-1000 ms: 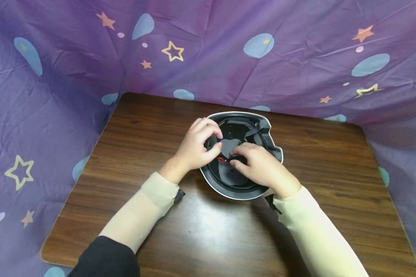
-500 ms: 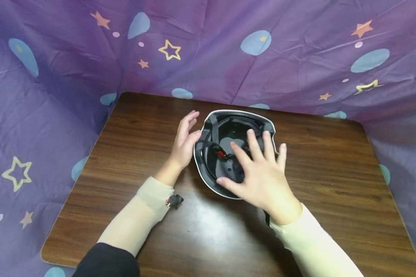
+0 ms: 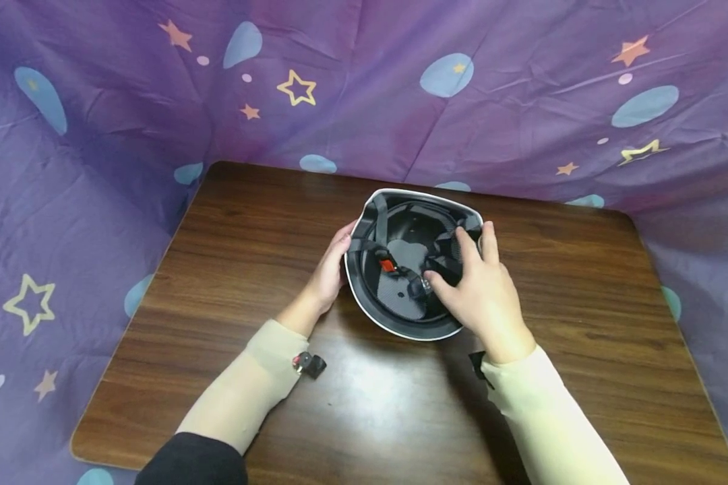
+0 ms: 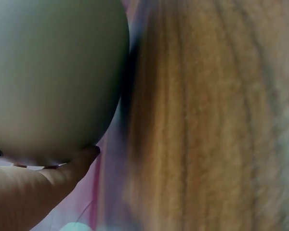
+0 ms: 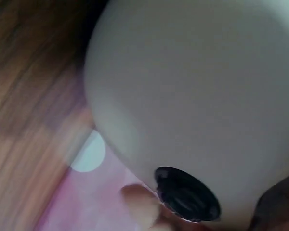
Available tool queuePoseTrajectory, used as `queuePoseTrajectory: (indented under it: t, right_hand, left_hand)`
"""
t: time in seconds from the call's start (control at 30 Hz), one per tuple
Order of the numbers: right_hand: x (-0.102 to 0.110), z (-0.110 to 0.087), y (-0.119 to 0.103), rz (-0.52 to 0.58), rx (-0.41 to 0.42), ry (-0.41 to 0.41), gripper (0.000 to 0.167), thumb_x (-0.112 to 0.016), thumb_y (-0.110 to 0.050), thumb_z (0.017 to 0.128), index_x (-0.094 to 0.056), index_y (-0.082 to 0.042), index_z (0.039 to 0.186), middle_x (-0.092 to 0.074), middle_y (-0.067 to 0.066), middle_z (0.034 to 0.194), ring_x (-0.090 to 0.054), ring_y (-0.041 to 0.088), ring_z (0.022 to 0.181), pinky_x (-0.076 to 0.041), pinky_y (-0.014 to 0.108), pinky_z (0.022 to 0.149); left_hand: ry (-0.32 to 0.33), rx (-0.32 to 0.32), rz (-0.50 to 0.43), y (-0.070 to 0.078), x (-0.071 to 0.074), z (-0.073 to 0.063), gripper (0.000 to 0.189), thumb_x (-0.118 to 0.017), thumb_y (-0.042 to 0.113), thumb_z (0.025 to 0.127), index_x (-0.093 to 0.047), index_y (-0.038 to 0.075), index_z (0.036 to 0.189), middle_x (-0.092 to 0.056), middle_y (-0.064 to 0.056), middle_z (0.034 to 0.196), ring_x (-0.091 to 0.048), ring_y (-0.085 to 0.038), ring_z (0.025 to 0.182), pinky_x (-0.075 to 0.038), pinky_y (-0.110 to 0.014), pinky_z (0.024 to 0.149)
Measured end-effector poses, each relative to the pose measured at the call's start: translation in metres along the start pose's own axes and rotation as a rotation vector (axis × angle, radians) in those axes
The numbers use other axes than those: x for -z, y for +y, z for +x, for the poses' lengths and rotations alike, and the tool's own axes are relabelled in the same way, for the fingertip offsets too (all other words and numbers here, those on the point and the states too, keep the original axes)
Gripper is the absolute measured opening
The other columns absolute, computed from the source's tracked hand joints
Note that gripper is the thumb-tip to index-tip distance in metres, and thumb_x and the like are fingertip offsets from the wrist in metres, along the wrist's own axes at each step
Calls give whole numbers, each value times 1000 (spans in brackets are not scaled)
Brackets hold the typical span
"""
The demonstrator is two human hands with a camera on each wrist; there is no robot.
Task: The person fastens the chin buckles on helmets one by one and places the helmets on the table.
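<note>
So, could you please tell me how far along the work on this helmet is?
Looks done: the red buckle appears joined in its strap, though it is too small to confirm. In hand: the left hand holds one side of the helmet, and the right hand is over the opposite rim. Remaining: perhaps turning the helmet over, since its opening faces up.

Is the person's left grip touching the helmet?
Touching. The left wrist view shows the left grip meeting the helmet without gap at one digit's tip.
</note>
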State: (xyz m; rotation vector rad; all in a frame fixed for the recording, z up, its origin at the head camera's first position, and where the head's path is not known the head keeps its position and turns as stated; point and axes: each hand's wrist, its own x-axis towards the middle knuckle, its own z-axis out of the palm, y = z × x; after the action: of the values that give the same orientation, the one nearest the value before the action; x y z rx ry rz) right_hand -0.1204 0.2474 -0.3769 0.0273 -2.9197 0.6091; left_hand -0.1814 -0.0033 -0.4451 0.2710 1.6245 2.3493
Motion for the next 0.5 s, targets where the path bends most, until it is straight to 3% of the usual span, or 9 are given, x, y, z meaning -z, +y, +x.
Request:
queuePoseTrajectory:
  t: [0.13, 0.27, 0.5]
  right_hand:
    - [-2, 3, 3, 15, 11, 37, 90, -79, -45, 92, -39, -7, 164, -17, 30, 172, -60, 69, 107, -48, 76, 90]
    - [-7, 2, 4, 28, 35, 73, 92, -79, -43, 91, -37, -7, 165, -20, 28, 172, -58, 70, 108, -47, 76, 91]
    - [-15, 2, 5, 46, 62, 108, 92, -80, -40, 91, -37, -5, 164, -21, 26, 172, -55, 70, 115, -46, 75, 96]
  left_hand:
    - [-32, 29, -70, -3, -1, 0, 73, -20, 49, 111, -20, 6, 169, -30, -20, 171, -38, -33, 149, -33, -51, 121]
    - [-19, 66, -124, -7, 3, -1, 77, -8, 56, 111, -20, 8, 170, -28, -17, 172, -35, -35, 152, -30, -53, 122]
    - [16, 91, -178, -12, 5, 1, 71, -16, 50, 113, -22, 8, 170, -31, -19, 171, -37, -32, 150, -32, -45, 121]
